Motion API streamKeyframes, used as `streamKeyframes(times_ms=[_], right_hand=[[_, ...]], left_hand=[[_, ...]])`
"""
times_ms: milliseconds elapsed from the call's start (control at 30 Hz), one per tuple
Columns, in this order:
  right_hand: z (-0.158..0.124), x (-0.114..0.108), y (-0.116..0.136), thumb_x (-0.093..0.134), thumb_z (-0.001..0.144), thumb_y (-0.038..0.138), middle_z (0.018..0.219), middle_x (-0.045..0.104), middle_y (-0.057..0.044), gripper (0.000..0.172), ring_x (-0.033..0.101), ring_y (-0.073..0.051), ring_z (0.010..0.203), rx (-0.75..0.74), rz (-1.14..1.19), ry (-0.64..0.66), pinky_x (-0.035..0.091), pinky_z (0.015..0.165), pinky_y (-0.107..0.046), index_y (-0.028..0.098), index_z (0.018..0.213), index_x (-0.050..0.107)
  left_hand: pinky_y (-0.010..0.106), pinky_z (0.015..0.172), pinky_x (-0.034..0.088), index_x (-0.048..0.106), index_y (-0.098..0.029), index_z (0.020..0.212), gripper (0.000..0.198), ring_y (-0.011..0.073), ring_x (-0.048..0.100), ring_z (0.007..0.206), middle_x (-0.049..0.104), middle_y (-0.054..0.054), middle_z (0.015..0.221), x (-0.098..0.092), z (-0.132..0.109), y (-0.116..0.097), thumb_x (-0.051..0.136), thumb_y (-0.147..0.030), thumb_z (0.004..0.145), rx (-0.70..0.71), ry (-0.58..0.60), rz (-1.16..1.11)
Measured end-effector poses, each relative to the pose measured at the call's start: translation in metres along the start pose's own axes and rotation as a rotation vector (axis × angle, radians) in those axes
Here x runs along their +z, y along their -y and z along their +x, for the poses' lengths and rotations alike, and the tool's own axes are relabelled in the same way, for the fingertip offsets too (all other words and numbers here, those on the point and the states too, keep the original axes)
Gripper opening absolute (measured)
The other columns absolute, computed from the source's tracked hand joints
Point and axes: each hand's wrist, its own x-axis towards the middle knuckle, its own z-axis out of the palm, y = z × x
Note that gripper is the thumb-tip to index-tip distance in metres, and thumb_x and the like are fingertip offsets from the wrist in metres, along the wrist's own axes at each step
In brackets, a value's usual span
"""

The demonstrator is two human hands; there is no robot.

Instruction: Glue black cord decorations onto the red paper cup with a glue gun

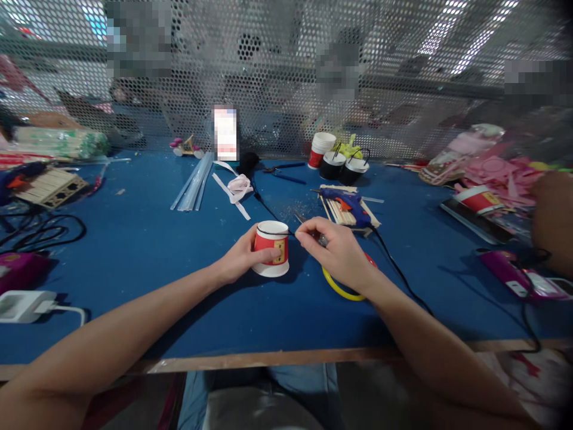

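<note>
Head view: one red-and-white paper cup [271, 243], axis running vertically, over the table [268, 322]; nearer left hand [242, 258] clasping its side. Right hand [338, 248], apart to the cup's right, pinching black cord [290, 233] extending from its top edge.

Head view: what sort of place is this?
Probably a craft workshop, or perhaps a craft class: there's a glue gun, a bunch of clear sticks that look like glue sticks, and a cup held in the left hand.
</note>
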Motion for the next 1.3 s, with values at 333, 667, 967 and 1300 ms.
streamKeyframes(times_ms=[333,667,967,1300], right_hand=[[0.0017,0.0032,-0.0028,0.049,0.085,0.023,0.076,0.061,-0.001,0.009,0.055,-0.013,0.07,-0.001,-0.006,0.009,0.042,0.065,-0.027,0.02,0.079,0.056],[0.001,0.0038,-0.0011,0.051,0.085,0.023,0.075,0.061,-0.001,0.01,0.055,-0.012,0.068,0.032,0.057,0.019,0.042,0.064,-0.025,0.019,0.079,0.057],[-0.0009,0.005,-0.004,0.055,0.083,0.024,0.072,0.062,0.002,0.014,0.057,-0.01,0.065,0.059,0.166,0.0,0.044,0.063,-0.024,0.019,0.095,0.061],[0.0002,0.0041,-0.0051,0.055,0.083,0.024,0.077,0.065,0.0,0.018,0.057,-0.01,0.065,0.047,0.154,0.028,0.044,0.062,-0.024,0.019,0.097,0.065]], left_hand=[[0.034,0.078,0.044,0.05,-0.017,0.103,0.048,0.0187,0.058,0.084,0.06,0.006,0.095,0.0022,-0.0023,-0.0026,0.074,-0.032,0.064,-0.001,0.056,0.001],[0.035,0.079,0.044,0.051,-0.017,0.107,0.05,0.0201,0.06,0.085,0.063,0.008,0.097,0.0001,-0.0035,-0.0017,0.073,-0.032,0.065,-0.016,0.119,-0.011],[0.034,0.079,0.044,0.051,-0.014,0.11,0.053,0.0202,0.06,0.086,0.064,0.009,0.099,0.0,-0.0029,-0.0035,0.073,-0.033,0.065,-0.047,0.146,-0.036],[0.035,0.08,0.044,0.052,-0.013,0.11,0.055,0.0216,0.06,0.088,0.062,0.012,0.104,0.0007,-0.0025,-0.0039,0.074,-0.033,0.063,-0.053,0.149,-0.083]])
